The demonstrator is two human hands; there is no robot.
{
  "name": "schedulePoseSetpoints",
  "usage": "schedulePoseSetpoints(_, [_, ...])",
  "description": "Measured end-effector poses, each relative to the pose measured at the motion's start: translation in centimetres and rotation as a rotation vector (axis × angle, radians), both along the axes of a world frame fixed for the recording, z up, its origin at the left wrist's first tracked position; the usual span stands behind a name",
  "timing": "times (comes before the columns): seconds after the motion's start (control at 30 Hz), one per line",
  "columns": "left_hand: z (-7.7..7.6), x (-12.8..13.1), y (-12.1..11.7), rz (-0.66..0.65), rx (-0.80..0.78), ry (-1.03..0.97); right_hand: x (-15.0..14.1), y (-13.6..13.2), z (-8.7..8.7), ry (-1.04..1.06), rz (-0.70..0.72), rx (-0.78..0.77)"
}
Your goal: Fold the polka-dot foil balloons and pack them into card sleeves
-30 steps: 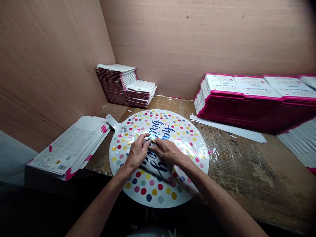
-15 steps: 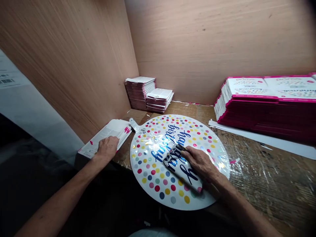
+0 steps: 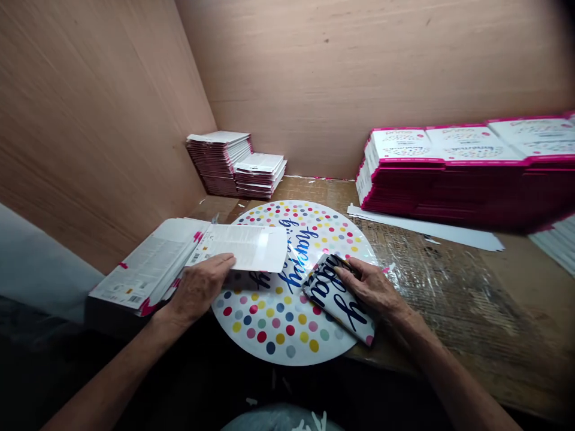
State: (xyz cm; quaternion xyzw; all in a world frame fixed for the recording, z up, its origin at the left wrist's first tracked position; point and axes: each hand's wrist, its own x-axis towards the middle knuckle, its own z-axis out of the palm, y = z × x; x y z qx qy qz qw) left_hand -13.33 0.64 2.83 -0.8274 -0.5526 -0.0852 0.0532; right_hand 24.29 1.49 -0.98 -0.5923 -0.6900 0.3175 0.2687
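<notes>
White card [image 3: 242,246] over balloon edge [image 3: 287,201], left hand [image 3: 200,287]

The left hand [image 3: 200,285] and right hand [image 3: 366,287] are bare; so are the arms [image 3: 112,374]. A bit of gray cloth [image 3: 278,419] shows below, with small white marks.

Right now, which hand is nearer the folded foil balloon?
Right: the right hand rests on the folded foil balloon; the left hand lies well to its left.

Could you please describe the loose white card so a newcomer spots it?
On the bench lies a round polka-dot foil balloon. Across its upper left, the left hand holds a white printed card; unlike the stacked packs beside it, it has no pink edge.
</notes>
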Motion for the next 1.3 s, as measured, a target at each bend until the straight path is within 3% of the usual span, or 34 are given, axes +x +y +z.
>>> schedulePoseSetpoints(0.1, [-2.0, 2.2, 0.8, -0.083, -0.139, -0.072, 1.0, -1.2, 0.5, -0.01, 0.006, -0.019])
schedulePoseSetpoints(0.17, [-2.5, 3.8, 1.6, -0.059, -0.11, -0.149, 0.5, -1.4, 1.0, -0.021, 0.064, -0.016])
schedulePoseSetpoints(0.27, [-2.8, 6.3, 3.1, 0.143, 0.027, -0.175, -1.3, -0.8, 1.7, -0.073, 0.157, 0.012])
schedulePoseSetpoints(0.33, [-3.0, 7.7, 4.1, 0.271, 0.021, -0.102, -2.6, 0.0, 2.2, -0.102, 0.198, 0.033])
schedulePoseSetpoints(0.37, [-3.2, 8.1, 4.5, 0.268, -0.022, -0.059, -3.2, 0.3, 2.4, -0.109, 0.225, 0.042])
schedulePoseSetpoints(0.5, [-3.3, 8.3, 5.2, -0.083, -0.236, 0.061, -4.3, 0.9, 2.9, -0.146, 0.37, 0.064])
schedulePoseSetpoints(0.6, [-2.5, 7.8, 5.1, -0.226, -0.308, 0.075, -4.7, 0.6, 2.6, -0.241, 0.377, 0.061])
schedulePoseSetpoints(0.73, [-2.0, 8.3, 4.4, -0.239, -0.229, -0.027, -5.5, 0.6, 2.0, -0.386, 0.356, 0.027])
schedulePoseSetpoints(0.83, [-2.1, 9.0, 4.1, -0.229, -0.215, -0.044, -5.8, 1.1, 1.9, -0.372, 0.365, 0.04])
schedulePoseSetpoints(1.03, [-1.1, 9.5, 4.6, -0.308, -0.319, 0.235, -6.4, 3.1, 1.1, -0.202, 0.292, 0.169])
schedulePoseSetpoints(1.3, [-0.9, 9.9, 5.0, -0.316, -0.251, 0.346, -8.4, 4.1, -0.1, -0.33, 0.182, 0.144])
